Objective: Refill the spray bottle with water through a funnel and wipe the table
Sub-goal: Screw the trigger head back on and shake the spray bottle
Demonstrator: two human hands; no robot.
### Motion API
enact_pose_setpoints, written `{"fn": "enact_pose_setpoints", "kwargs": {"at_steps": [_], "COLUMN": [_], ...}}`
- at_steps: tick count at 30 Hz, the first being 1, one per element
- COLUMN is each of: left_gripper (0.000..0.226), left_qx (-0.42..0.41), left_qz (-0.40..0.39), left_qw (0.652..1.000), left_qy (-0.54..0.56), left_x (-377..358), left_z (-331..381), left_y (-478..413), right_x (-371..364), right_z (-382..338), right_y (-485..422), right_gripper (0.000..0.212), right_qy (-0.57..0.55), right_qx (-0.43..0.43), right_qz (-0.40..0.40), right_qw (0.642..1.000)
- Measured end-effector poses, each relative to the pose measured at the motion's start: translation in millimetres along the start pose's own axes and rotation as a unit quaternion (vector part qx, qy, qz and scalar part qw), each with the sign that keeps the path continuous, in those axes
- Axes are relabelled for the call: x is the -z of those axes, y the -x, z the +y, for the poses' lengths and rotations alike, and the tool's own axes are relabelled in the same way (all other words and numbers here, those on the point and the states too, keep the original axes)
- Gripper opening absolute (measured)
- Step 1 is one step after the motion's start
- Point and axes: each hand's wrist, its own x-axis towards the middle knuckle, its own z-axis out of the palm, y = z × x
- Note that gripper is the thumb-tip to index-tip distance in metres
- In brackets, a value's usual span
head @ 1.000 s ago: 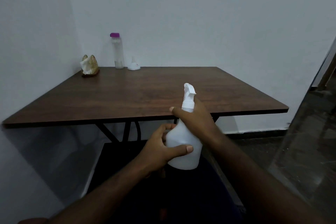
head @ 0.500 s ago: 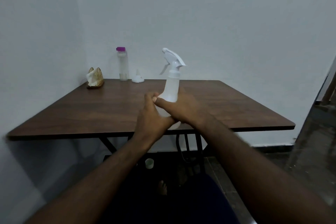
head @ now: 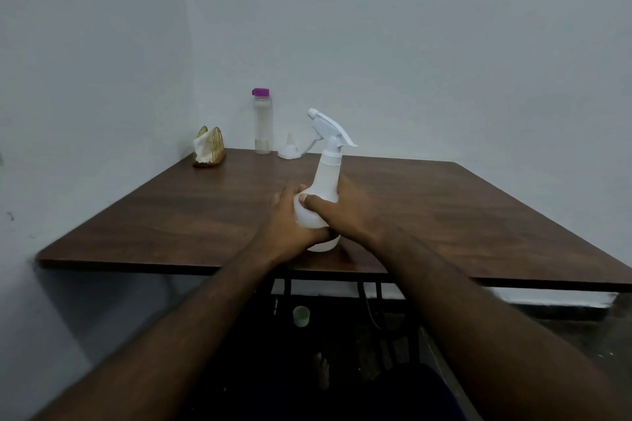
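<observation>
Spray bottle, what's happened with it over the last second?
The spray bottle was lifted from in front of the table and brought forward, upright, onto or just above its near edge. The left hand and right hand still grip its body. The water bottle, funnel and napkin holder stayed at the back.

The white spray bottle (head: 325, 178) stands upright at the 6 o'clock edge of the dark wooden table (head: 461, 208), trigger head screwed on, nozzle pointing toward 10 o'clock. The left hand (head: 287, 222) and right hand (head: 345, 212) grip its rounded body. Toward 11 o'clock, by the wall, a clear water bottle (head: 262, 126) with a purple cap stands upright. Just beside it, at its 3 o'clock, a white funnel (head: 289, 150) sits mouth-down, spout up.
</observation>
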Motion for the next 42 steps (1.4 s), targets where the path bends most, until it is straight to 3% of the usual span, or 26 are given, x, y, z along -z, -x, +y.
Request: {"fn": "enact_pose_setpoints", "kwargs": {"at_steps": [7,11,15,19,22,26,32,38,42], "left_gripper": [0.104,0.103,0.104,0.105,0.11,0.096,0.103,0.105,0.088], "left_qx": [0.03,0.042,0.049,0.026,0.055,0.081,0.039,0.033,-0.004], "left_qz": [-0.008,0.035,0.096,0.042,-0.032,-0.102,-0.132,-0.147,-0.139], "left_qw": [0.999,0.998,0.992,0.997,0.997,0.99,0.985,0.985,0.989], "left_qy": [-0.01,-0.027,-0.065,-0.061,-0.048,-0.048,-0.099,-0.078,-0.05], "left_x": [16,15,9,11,27,43,45,29,6], "left_z": [-25,-37,-48,-59,-58,-56,-53,-69,-71], "left_y": [-23,-36,-52,-56,-57,-64,-84,-136,-192], "right_x": [-10,-16,-19,-24,-24,-25,-28,-17,-6], "right_z": [14,20,24,30,35,42,49,60,77], "right_y": [-31,-46,-55,-63,-68,-73,-92,-136,-188], "right_gripper": [0.063,0.07,0.071,0.082,0.071,0.068,0.08,0.045,0.052], "right_qy": [-0.018,-0.004,-0.002,0.012,0.015,0.003,0.039,0.068,0.075], "right_qx": [-0.03,-0.024,-0.003,0.02,0.039,0.038,0.04,0.041,0.043], "right_qz": [-0.035,-0.045,-0.115,-0.133,-0.149,-0.169,-0.159,-0.135,-0.101], "right_qw": [0.999,0.999,0.993,0.991,0.988,0.985,0.986,0.988,0.991]}}
